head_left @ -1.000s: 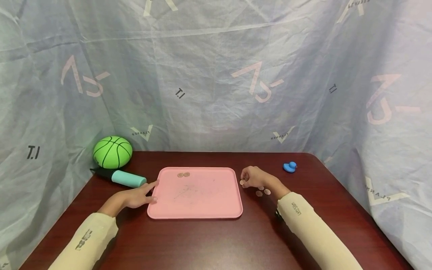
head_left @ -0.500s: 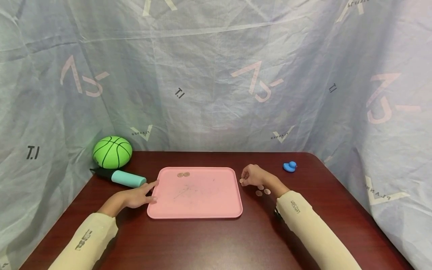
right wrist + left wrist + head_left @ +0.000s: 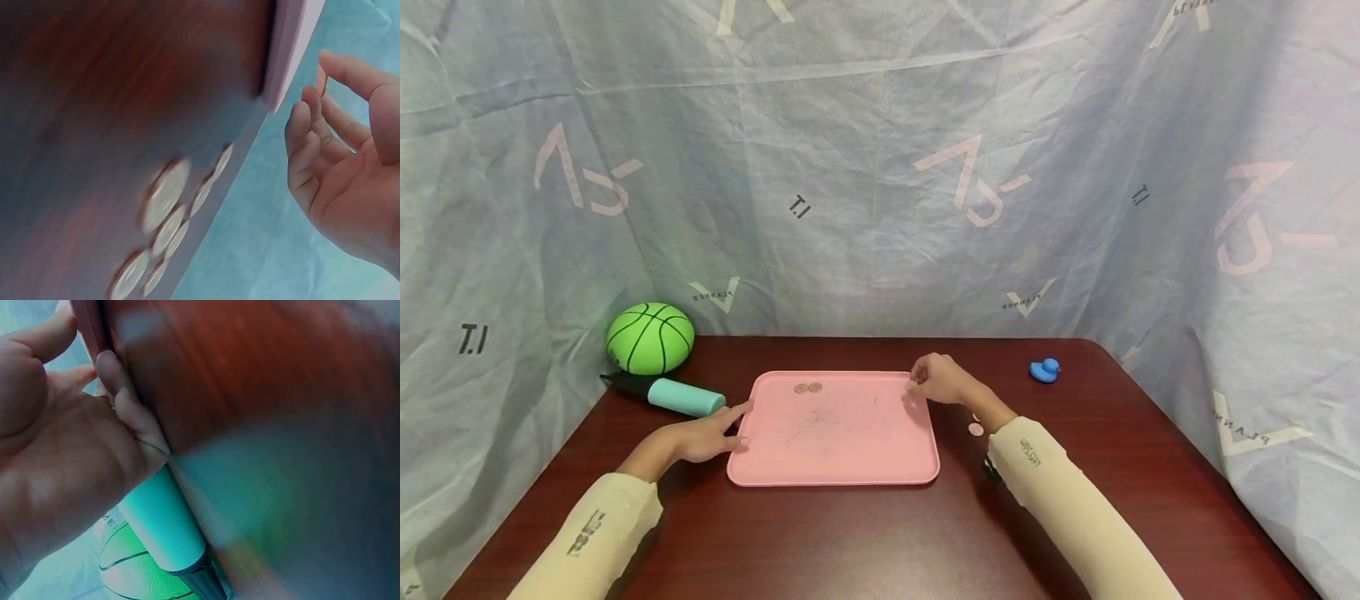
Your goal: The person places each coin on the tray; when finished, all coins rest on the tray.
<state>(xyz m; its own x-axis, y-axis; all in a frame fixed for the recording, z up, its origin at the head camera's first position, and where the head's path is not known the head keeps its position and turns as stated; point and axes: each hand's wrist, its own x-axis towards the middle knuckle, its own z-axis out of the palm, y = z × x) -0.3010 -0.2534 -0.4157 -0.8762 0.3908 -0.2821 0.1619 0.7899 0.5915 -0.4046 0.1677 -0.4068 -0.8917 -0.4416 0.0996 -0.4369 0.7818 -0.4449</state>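
Observation:
My right hand (image 3: pixel 942 379) pinches a coin (image 3: pixel 322 81) between thumb and forefinger, above the right side of a pink tray (image 3: pixel 850 454). In the right wrist view the coin stands edge-on, and the other fingers are bent. Two coins (image 3: pixel 816 388) lie side by side on the tray near its far left corner. Several more coins (image 3: pixel 165 195) lie on the table right of the tray, partly hidden by my right arm in the head view. My left hand (image 3: pixel 703 437) rests at the tray's left rim, with spread fingers touching it.
Left of the tray lies a teal and black cylindrical item (image 3: pixel 685 397) with a tapered end. Behind it sits a green basketball (image 3: pixel 651 338). A blue rubber duck (image 3: pixel 1045 371) stands at the back right of the dark red table (image 3: pixel 850 542). Grey printed cloth (image 3: pixel 865 208) hangs behind and at both sides.
My right hand has moved left and slightly away from me, from beside the tray to over its right rim, carrying the coin. My left hand has stayed in place.

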